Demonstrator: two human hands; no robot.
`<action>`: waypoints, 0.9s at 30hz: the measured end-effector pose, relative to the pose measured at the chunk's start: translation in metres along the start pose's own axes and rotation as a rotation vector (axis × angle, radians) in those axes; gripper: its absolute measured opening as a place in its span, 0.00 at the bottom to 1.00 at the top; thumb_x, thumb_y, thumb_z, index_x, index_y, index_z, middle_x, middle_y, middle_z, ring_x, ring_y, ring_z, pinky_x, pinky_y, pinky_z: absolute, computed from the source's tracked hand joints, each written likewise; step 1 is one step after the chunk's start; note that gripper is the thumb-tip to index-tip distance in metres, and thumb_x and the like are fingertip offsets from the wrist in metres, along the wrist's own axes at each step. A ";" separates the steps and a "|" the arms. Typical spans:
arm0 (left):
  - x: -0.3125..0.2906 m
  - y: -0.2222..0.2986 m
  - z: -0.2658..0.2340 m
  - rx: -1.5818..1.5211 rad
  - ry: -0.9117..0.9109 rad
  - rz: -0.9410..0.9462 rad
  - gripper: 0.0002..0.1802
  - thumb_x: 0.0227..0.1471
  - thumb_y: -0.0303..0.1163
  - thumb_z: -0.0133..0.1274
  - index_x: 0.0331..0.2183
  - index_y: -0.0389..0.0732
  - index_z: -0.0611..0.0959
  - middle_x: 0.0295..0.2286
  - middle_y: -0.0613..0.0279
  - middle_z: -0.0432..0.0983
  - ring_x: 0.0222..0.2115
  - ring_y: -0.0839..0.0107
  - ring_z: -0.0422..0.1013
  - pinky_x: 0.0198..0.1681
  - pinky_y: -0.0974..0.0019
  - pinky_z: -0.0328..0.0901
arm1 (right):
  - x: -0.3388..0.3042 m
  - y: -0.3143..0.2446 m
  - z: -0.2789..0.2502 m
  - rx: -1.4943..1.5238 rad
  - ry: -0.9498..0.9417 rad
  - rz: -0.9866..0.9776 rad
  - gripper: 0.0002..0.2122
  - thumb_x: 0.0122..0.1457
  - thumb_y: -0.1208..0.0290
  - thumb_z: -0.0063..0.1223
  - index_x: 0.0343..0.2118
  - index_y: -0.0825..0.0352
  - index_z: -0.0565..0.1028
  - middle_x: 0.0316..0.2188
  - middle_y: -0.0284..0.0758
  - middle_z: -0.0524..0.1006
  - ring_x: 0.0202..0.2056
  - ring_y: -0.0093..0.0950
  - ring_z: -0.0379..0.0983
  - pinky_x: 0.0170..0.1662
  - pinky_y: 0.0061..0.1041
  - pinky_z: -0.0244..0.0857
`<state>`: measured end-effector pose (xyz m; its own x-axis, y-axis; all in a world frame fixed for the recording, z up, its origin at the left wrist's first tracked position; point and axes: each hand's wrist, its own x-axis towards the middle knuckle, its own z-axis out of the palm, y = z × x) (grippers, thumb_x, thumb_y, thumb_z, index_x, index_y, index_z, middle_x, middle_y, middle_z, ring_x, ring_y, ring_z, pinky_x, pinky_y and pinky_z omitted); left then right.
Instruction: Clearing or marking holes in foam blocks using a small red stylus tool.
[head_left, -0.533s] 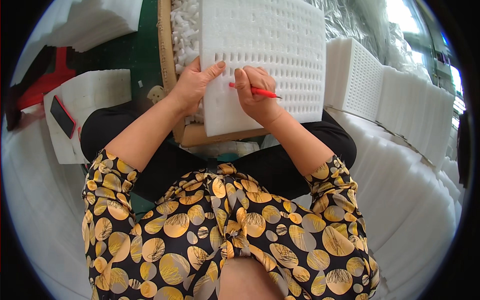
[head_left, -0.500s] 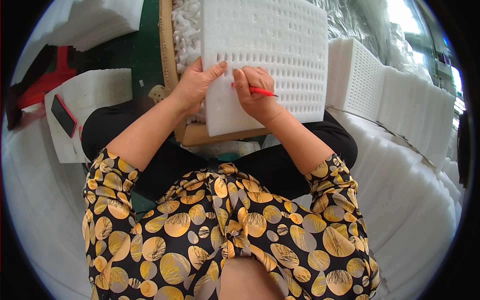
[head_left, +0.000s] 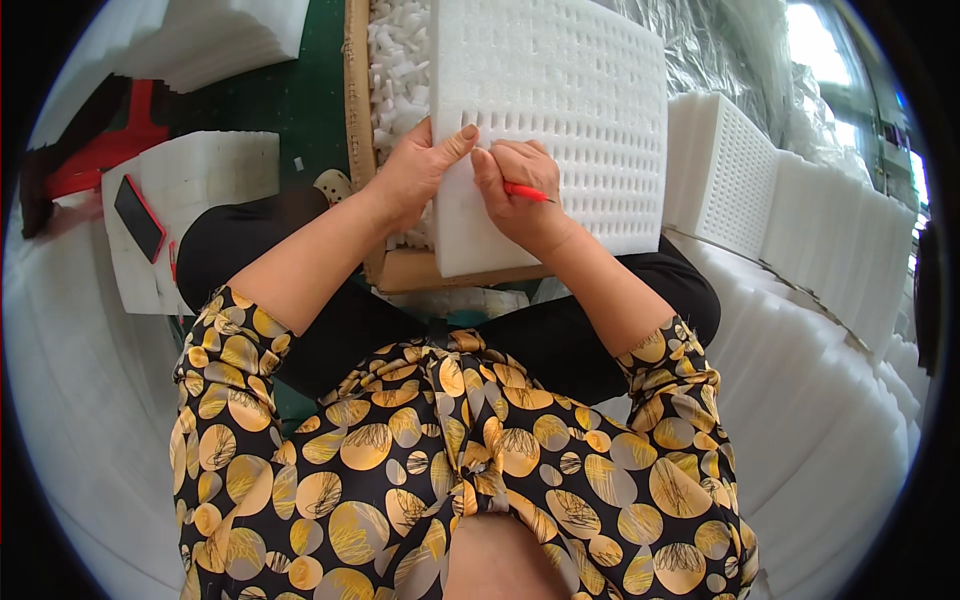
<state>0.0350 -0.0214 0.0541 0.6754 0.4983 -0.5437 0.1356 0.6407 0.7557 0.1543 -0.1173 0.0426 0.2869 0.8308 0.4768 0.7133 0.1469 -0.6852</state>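
A thick white foam block (head_left: 560,90) with rows of small slots stands tilted in front of me. My left hand (head_left: 412,178) grips its left edge, thumb on the slotted face and the other fingers hidden behind. Curled around a red pen-like tool (head_left: 526,191), my right hand (head_left: 522,205) rests against the face near the left ends of the rows. The tool's thin dark end points to the right; its other end is hidden in the fist. Both thumbs are close together.
Under the block is a cardboard box (head_left: 357,90) of loose white foam pieces (head_left: 400,50). At the left, a phone (head_left: 140,218) lies on a foam block (head_left: 235,165). Stacked foam sheets (head_left: 830,210) and a slotted block (head_left: 735,170) stand at the right, below clear plastic film (head_left: 720,50).
The whole view has shifted slightly right. My right hand sits a little nearer my left thumb, and the tool's back end, visible before, is now covered.
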 end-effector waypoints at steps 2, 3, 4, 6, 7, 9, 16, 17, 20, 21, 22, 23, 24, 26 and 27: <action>-0.001 0.001 0.000 -0.004 -0.001 0.001 0.18 0.55 0.39 0.54 0.44 0.41 0.75 0.35 0.60 0.75 0.32 0.74 0.70 0.36 0.71 0.67 | 0.002 -0.002 0.000 0.004 -0.001 -0.003 0.13 0.52 0.78 0.51 0.14 0.62 0.62 0.11 0.26 0.62 0.14 0.27 0.55 0.25 0.22 0.53; -0.001 0.003 0.001 0.006 0.005 -0.013 0.18 0.55 0.40 0.54 0.44 0.41 0.75 0.35 0.61 0.75 0.33 0.74 0.70 0.37 0.71 0.67 | 0.002 -0.003 0.000 0.024 0.010 -0.009 0.13 0.52 0.78 0.51 0.14 0.62 0.63 0.11 0.26 0.62 0.14 0.27 0.55 0.25 0.22 0.53; -0.002 0.006 0.003 0.016 0.010 -0.028 0.18 0.55 0.40 0.54 0.44 0.41 0.75 0.35 0.61 0.75 0.33 0.74 0.70 0.37 0.70 0.67 | 0.003 -0.004 0.001 0.042 0.021 -0.014 0.13 0.52 0.78 0.50 0.14 0.62 0.63 0.11 0.26 0.63 0.14 0.27 0.55 0.25 0.22 0.53; -0.003 0.008 0.007 0.039 0.017 -0.058 0.19 0.55 0.41 0.53 0.45 0.41 0.75 0.35 0.61 0.75 0.33 0.74 0.70 0.37 0.70 0.67 | 0.003 -0.006 0.003 0.077 0.046 -0.021 0.13 0.53 0.78 0.50 0.14 0.61 0.63 0.12 0.26 0.63 0.14 0.27 0.56 0.26 0.22 0.53; -0.002 0.007 0.007 0.040 0.004 -0.062 0.19 0.55 0.41 0.53 0.45 0.41 0.75 0.35 0.61 0.75 0.33 0.74 0.70 0.37 0.70 0.67 | 0.003 -0.007 0.002 0.066 0.050 -0.016 0.13 0.53 0.78 0.50 0.14 0.61 0.63 0.12 0.26 0.63 0.14 0.27 0.56 0.26 0.22 0.53; 0.000 0.004 0.002 0.045 0.005 -0.055 0.19 0.56 0.42 0.52 0.45 0.42 0.74 0.36 0.61 0.75 0.35 0.74 0.70 0.39 0.69 0.67 | 0.006 -0.010 0.004 0.012 -0.021 -0.006 0.12 0.53 0.79 0.48 0.14 0.63 0.64 0.13 0.28 0.64 0.16 0.27 0.56 0.27 0.22 0.54; 0.012 0.017 -0.012 -0.153 -0.033 0.084 0.20 0.59 0.45 0.46 0.47 0.42 0.73 0.39 0.59 0.74 0.40 0.71 0.70 0.44 0.67 0.66 | 0.018 -0.023 -0.038 0.492 0.292 0.059 0.11 0.57 0.74 0.46 0.17 0.64 0.69 0.14 0.27 0.66 0.16 0.21 0.57 0.27 0.19 0.55; 0.015 0.022 -0.014 -0.140 -0.046 0.099 0.20 0.59 0.45 0.46 0.47 0.42 0.73 0.39 0.59 0.74 0.40 0.71 0.70 0.44 0.67 0.66 | 0.015 -0.033 -0.054 0.556 0.390 0.287 0.12 0.59 0.73 0.43 0.19 0.65 0.71 0.15 0.27 0.66 0.17 0.20 0.57 0.25 0.17 0.53; 0.021 0.040 -0.024 -0.252 -0.193 0.299 0.22 0.60 0.46 0.44 0.49 0.42 0.71 0.41 0.57 0.73 0.41 0.70 0.71 0.45 0.67 0.65 | -0.019 -0.037 -0.090 0.793 0.507 0.638 0.13 0.62 0.71 0.39 0.23 0.67 0.74 0.15 0.27 0.66 0.18 0.17 0.57 0.22 0.15 0.51; 0.022 0.044 -0.025 -0.289 -0.241 0.357 0.22 0.60 0.46 0.44 0.49 0.42 0.71 0.42 0.57 0.73 0.42 0.69 0.71 0.45 0.67 0.65 | -0.034 -0.033 -0.090 0.968 0.501 0.780 0.13 0.63 0.70 0.38 0.26 0.68 0.74 0.15 0.27 0.65 0.18 0.16 0.57 0.21 0.14 0.49; 0.019 0.049 -0.022 -0.280 -0.255 0.358 0.22 0.60 0.46 0.44 0.49 0.42 0.71 0.42 0.57 0.73 0.42 0.69 0.71 0.45 0.67 0.65 | -0.046 -0.034 -0.086 0.930 0.442 0.843 0.11 0.63 0.69 0.41 0.30 0.68 0.74 0.15 0.27 0.65 0.18 0.16 0.57 0.21 0.13 0.49; 0.014 0.055 -0.020 -0.270 -0.272 0.392 0.22 0.60 0.46 0.43 0.49 0.42 0.71 0.43 0.56 0.73 0.42 0.69 0.71 0.45 0.67 0.65 | -0.054 -0.035 -0.082 0.890 0.383 0.907 0.10 0.63 0.68 0.43 0.33 0.69 0.74 0.15 0.27 0.64 0.17 0.16 0.56 0.20 0.13 0.49; 0.008 0.062 -0.015 -0.261 -0.289 0.422 0.22 0.60 0.46 0.43 0.50 0.42 0.70 0.43 0.56 0.73 0.42 0.69 0.71 0.46 0.67 0.65 | -0.061 -0.038 -0.079 0.887 0.399 0.904 0.10 0.63 0.68 0.43 0.33 0.69 0.74 0.15 0.27 0.64 0.17 0.16 0.56 0.20 0.13 0.49; 0.001 0.070 -0.007 -0.250 -0.322 0.480 0.23 0.60 0.46 0.42 0.50 0.41 0.69 0.44 0.56 0.72 0.42 0.68 0.71 0.46 0.67 0.65 | -0.068 -0.043 -0.071 1.035 0.376 0.903 0.11 0.64 0.66 0.42 0.29 0.67 0.72 0.13 0.27 0.63 0.16 0.15 0.54 0.21 0.13 0.47; -0.002 0.070 -0.007 -0.245 -0.328 0.472 0.23 0.60 0.46 0.42 0.50 0.41 0.69 0.44 0.56 0.72 0.42 0.68 0.71 0.46 0.67 0.65 | -0.061 -0.050 -0.070 1.035 0.387 0.906 0.11 0.64 0.66 0.42 0.29 0.67 0.72 0.13 0.27 0.63 0.16 0.15 0.54 0.21 0.13 0.47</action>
<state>0.0383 0.0264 0.1052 0.8148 0.5797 -0.0020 -0.3754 0.5303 0.7601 0.1453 -0.2129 0.0863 0.6571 0.6763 -0.3329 -0.5390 0.1129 -0.8347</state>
